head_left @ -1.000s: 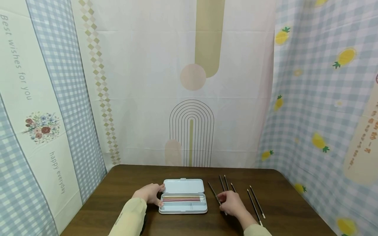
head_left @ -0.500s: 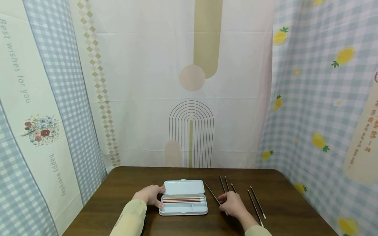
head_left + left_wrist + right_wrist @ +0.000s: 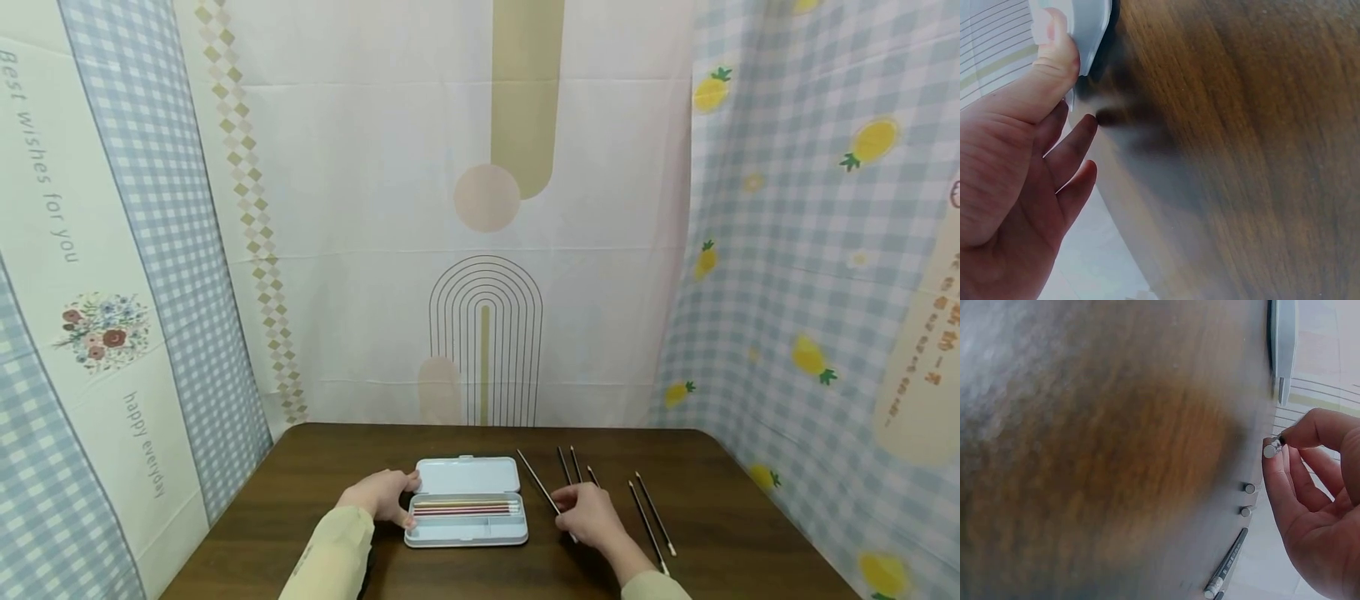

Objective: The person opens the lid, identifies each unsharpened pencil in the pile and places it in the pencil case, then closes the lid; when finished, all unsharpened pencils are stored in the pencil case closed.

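Observation:
A pale pencil case (image 3: pixel 450 533) lies on the table with its lid (image 3: pixel 467 476) folded back. Several pencils (image 3: pixel 465 508) lie lengthwise in its rear compartment. My left hand (image 3: pixel 378 496) grips the left end of the case; in the left wrist view the thumb sits over the rim of the case (image 3: pixel 1089 37). To the right of the case, my right hand (image 3: pixel 588 515) pinches one slim pencil (image 3: pixel 535 477) near its rear end, the tip pointing away. The right wrist view shows that pencil's pale eraser end (image 3: pixel 1270 450) between thumb and fingers.
Beyond the right hand lie dark pencils (image 3: pixel 575 464), partly hidden by it. Two more pencils (image 3: pixel 654 512) rest farther right on the brown table (image 3: pixel 720 533). Patterned cloths (image 3: pixel 360 333) hang behind the table and at both sides.
The pencil in my right hand has turned, its far tip swinging left and away and looking lighter. The left hand stays on the case.

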`<state>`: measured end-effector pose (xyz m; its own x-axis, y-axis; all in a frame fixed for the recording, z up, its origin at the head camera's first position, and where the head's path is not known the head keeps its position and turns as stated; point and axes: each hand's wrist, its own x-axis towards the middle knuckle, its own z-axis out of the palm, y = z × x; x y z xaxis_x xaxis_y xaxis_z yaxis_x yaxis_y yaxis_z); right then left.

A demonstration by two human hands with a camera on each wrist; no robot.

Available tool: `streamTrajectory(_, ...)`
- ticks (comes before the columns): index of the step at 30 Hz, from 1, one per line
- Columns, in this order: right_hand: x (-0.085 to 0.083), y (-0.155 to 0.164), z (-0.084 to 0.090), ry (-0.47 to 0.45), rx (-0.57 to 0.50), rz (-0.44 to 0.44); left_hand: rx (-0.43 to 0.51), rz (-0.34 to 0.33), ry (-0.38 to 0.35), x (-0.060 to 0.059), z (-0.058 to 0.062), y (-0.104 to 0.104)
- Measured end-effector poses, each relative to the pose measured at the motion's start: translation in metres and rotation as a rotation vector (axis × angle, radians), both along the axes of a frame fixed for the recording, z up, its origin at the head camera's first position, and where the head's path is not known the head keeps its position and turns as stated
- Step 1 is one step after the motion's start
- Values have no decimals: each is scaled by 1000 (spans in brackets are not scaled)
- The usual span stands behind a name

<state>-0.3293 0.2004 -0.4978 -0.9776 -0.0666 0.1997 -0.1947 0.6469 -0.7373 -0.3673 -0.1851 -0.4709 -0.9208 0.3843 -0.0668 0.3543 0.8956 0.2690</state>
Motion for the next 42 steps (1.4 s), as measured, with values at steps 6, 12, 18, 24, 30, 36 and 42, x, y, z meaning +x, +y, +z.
streamTrajectory(6, 1, 0, 1, 30, -2, 17, -2, 22, -8, 12, 12, 6)
streamTrajectory(12, -1, 0, 3, 49, 2, 36, -15, 29, -5, 16, 18, 10)
streamTrajectory(18, -6, -2, 1, 65, 8, 98, -5, 23, 5, 17, 21, 10)
streamTrajectory(24, -10, -5, 3, 69, 51, 163, -4, 20, 4, 17, 20, 10)
streamTrajectory(30, -8, -14, 4, 81, 66, 264, 2, 21, -1, 17, 18, 9)
streamTrajectory(36, -7, -24, 9, 65, 112, 309, 15, 22, -8, 18, 20, 8)
streamTrajectory(42, -9, -41, 19, 146, 261, 324, 10, 23, -13, 18, 20, 8)
